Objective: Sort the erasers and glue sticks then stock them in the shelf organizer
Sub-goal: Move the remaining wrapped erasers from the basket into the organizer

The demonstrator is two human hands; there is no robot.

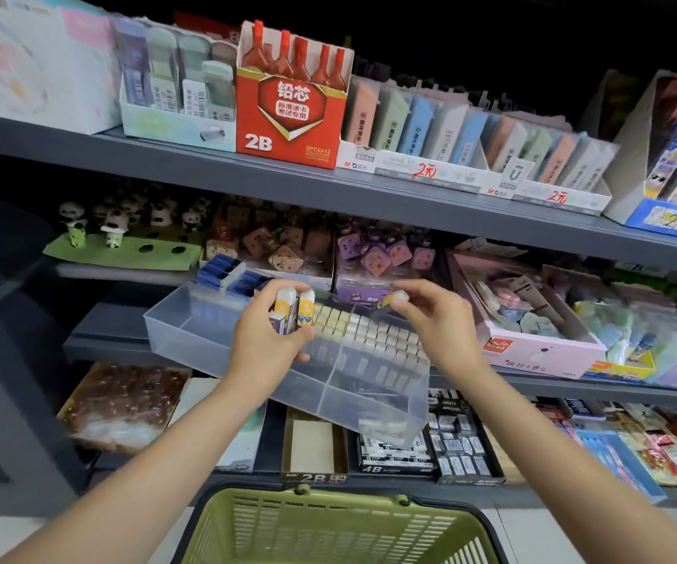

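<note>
Glue sticks (294,309): two or three, white caps up, yellow-and-purple labels, bunched upright in the left hand (265,343), whose fingers curl round their bodies. Probably held as a reserve so they can be fed out one by one.

Single glue stick (390,300): lying sideways, pinched at its cap end between thumb and fingertips of the right hand (434,323). It hangs above the organizer's far right portion, apparently on its way into a compartment.

Shelf organizer (377,405): clear plastic tray with dividers, sitting at the front edge of the middle shelf and overhanging it towards the person. Both hands are over it, left near the middle, right towards the back right.

Erasers (369,331): small pale blocks in tight rows filling the central compartment, just right of the left hand and below the right. The left compartment looks unfilled; likely reserved for the glue.

Surroundings: red 2B lead box (292,116) on the upper shelf; panda figurines (113,221) at the middle shelf's back left; green basket (341,531) below, its contents not visible.
</note>
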